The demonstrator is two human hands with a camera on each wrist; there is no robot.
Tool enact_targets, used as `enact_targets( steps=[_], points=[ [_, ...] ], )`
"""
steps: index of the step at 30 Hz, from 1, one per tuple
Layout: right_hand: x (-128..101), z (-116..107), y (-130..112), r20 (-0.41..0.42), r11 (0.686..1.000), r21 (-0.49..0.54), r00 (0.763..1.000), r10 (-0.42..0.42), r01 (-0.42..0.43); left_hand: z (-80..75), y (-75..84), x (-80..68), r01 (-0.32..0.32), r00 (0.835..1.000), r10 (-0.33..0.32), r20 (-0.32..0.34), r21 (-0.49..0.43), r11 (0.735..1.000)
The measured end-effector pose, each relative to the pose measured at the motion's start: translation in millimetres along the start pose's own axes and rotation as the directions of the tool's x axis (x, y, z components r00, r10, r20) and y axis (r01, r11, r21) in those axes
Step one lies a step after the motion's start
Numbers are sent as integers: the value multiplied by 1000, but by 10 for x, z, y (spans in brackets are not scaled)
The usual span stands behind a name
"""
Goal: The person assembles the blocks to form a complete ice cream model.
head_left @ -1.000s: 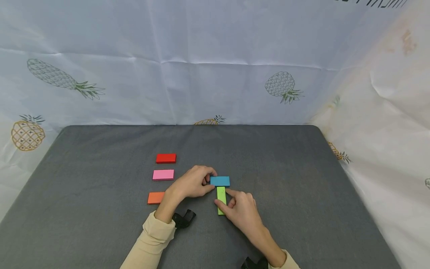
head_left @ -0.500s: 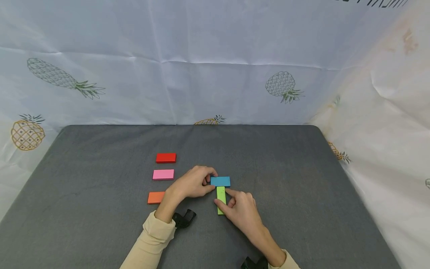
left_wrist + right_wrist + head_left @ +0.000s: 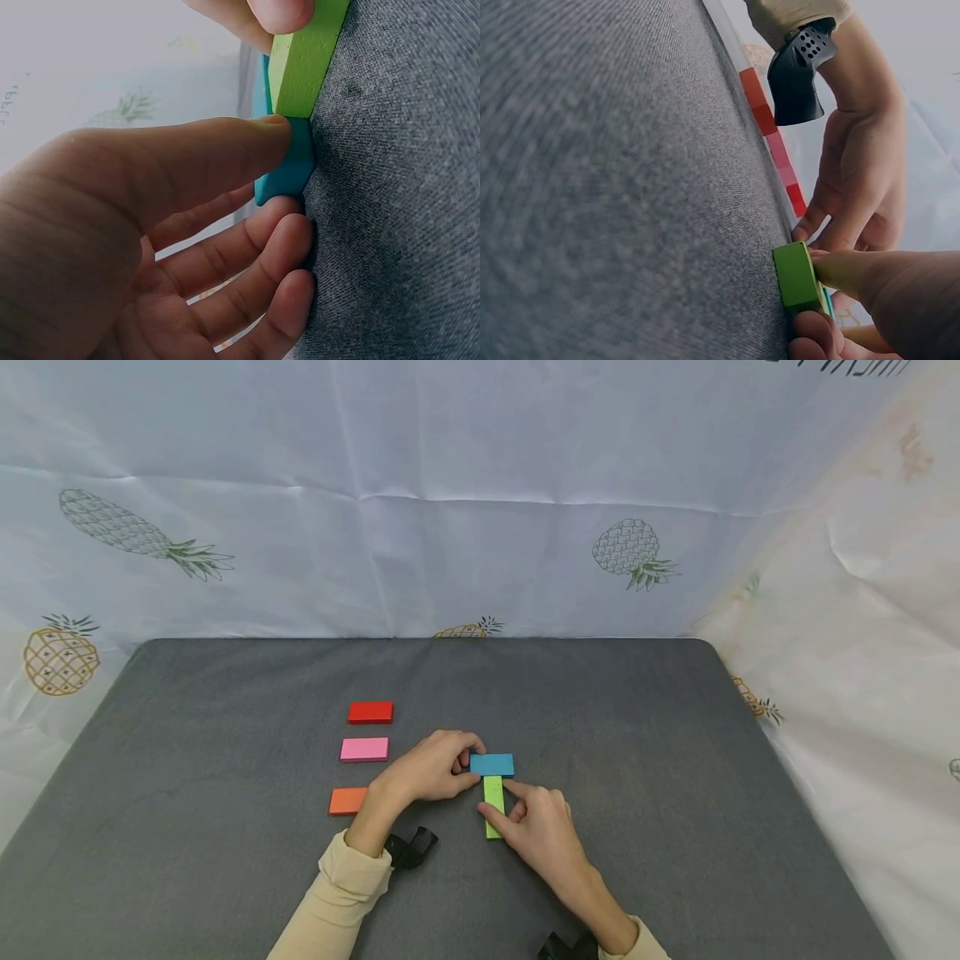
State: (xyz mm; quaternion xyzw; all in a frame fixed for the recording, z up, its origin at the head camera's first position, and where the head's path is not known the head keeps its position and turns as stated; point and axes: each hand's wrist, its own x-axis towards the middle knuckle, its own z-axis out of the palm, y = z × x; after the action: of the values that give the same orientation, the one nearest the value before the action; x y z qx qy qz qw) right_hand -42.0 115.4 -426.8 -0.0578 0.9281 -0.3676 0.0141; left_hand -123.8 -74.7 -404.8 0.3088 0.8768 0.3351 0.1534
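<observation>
Fingers, left hand (image 3: 431,770): curled around the left end of the blue block (image 3: 492,765), thumb tip pressed on its near corner in the left wrist view (image 3: 279,129), the other fingers bent against the tabletop (image 3: 637,735) just below it.
Fingers, right hand (image 3: 542,827): thumb and forefinger pinch the green block (image 3: 493,802) from its two long sides; the remaining fingers are folded in behind.
Left column: a red block (image 3: 371,712), a pink block (image 3: 364,749) and an orange block (image 3: 347,801) lie flat, one below the other, left of centre in the head view, apart from each other; the left wrist covers the orange one's right end.
Blue block: flat on the grey tabletop at the centre of the frame, long side running left to right.
Green block: just below the blue block, long side running up and down the frame, its upper end touching the blue block's lower edge, so the two make a T shape.
Wrist straps: a black strap (image 3: 408,847) shows at the left wrist, lower centre; another (image 3: 567,947) at the bottom edge by the right wrist.
Sleeves: cream cuffs (image 3: 354,877) at the lower centre.
Backdrop: a white cloth with pineapple prints (image 3: 480,502) fills the upper half and the right side.
</observation>
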Motion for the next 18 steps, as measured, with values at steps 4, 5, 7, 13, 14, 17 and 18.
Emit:
enact_targets(
  steps=[4,5,7,13,14,17,18],
  points=[
    [1,12,15,-13,1000,-6,1000,-2,2,4,3,3,5,1000,-5,0,2,1000],
    [2,14,16,-16,1000,-6,1000,-1,1,4,3,3,5,1000,-5,-1,2,1000],
    [4,19,18,-21,1000,-5,1000,-1,1,2,3,4,2,1000,-2,-3,3,1000],
    [10,22,17,-27,1000,-2,1000,3,-3,-4,1,3,-3,1000,3,-4,2,1000],
    [10,21,16,-26,1000,-2,1000,4,-4,-5,0,3,-3,1000,3,-4,0,1000],
    [12,12,16,-26,1000,-1,1000,4,-4,-4,-3,7,-5,1000,5,-2,-4,1000],
    [13,7,16,-28,1000,1,1000,3,-3,-3,-4,8,-5,1000,5,-1,-6,1000]
  ],
)
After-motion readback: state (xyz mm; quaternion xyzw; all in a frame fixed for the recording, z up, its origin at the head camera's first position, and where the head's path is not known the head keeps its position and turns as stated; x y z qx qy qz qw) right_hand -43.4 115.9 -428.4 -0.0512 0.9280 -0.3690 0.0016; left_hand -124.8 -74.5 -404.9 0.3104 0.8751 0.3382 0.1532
